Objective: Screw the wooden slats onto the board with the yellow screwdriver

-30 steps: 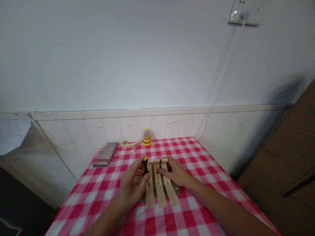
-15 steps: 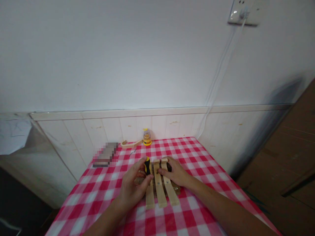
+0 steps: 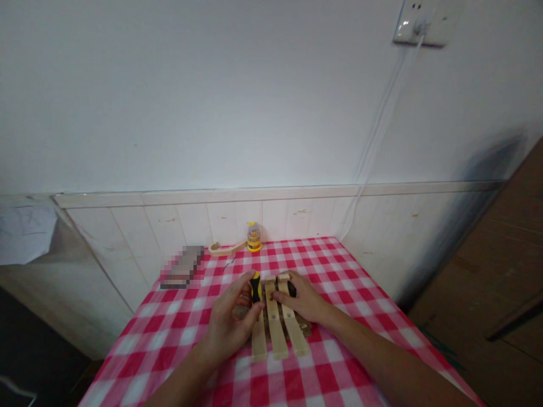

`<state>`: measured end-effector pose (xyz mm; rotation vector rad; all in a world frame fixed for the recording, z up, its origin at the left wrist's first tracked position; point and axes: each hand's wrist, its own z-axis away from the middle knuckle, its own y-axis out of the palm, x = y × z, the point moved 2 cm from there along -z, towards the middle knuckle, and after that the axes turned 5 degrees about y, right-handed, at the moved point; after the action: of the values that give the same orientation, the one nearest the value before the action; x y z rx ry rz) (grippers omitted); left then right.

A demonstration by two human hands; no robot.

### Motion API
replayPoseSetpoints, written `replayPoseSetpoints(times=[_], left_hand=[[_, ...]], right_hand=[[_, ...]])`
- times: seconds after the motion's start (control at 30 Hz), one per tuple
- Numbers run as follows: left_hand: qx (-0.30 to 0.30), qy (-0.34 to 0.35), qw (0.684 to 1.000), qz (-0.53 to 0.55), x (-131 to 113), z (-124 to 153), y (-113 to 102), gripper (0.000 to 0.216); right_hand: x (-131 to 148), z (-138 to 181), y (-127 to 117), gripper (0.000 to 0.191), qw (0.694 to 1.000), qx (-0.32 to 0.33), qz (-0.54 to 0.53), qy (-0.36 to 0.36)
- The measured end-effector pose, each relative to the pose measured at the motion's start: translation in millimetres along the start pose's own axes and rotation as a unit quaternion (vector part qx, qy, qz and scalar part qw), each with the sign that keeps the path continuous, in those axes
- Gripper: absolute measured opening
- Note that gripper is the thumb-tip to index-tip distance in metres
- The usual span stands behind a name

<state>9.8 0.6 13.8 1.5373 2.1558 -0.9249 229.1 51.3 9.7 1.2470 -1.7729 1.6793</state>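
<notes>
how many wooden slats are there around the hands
3, side by side: the left slat, partly covered by the left hand; the middle slat; and the right slat, crossed by the thumb of the right hand. More could be hidden underneath.

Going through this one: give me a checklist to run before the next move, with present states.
1. Left hand gripping the yellow-and-black screwdriver: ok.
2. Screwdriver tip seated in a screw: cannot tell, it is hidden.
3. Right hand steadying the right-hand wooden strip: ok, thumb lies across it.
4. Screw head visible on the middle wooden strip: ok.
5. Yellow-based clear jar upright, away from both hands: ok.
</notes>
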Motion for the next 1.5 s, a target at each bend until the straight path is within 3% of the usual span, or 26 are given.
replayPoseSetpoints(times=[0.57, 0.7, 0.97, 1.5], left_hand=[[0.047, 0.014, 0.996, 0.078, -3, 1, -1, 0.067], [0.019, -0.007, 0.997, 0.072, -3, 2, -1, 0.066], [-0.114, -0.037, 0.991, 0.058, 6, 0, 3, 0.062], [-0.073, -0.03, 0.997, 0.013, 18, -1, 6, 0.053]], right_hand=[[2, 1, 0, 0.021, 1.0, 0.004, -0.027, -0.007], [-1, 0, 0, 0.021, 1.0, -0.006, -0.014, -0.007], [1, 1, -1, 0.02, 1.0, -0.006, -0.002, -0.019], [1, 1, 0, 0.016, 1.0, -0.003, 0.0, -0.018]])
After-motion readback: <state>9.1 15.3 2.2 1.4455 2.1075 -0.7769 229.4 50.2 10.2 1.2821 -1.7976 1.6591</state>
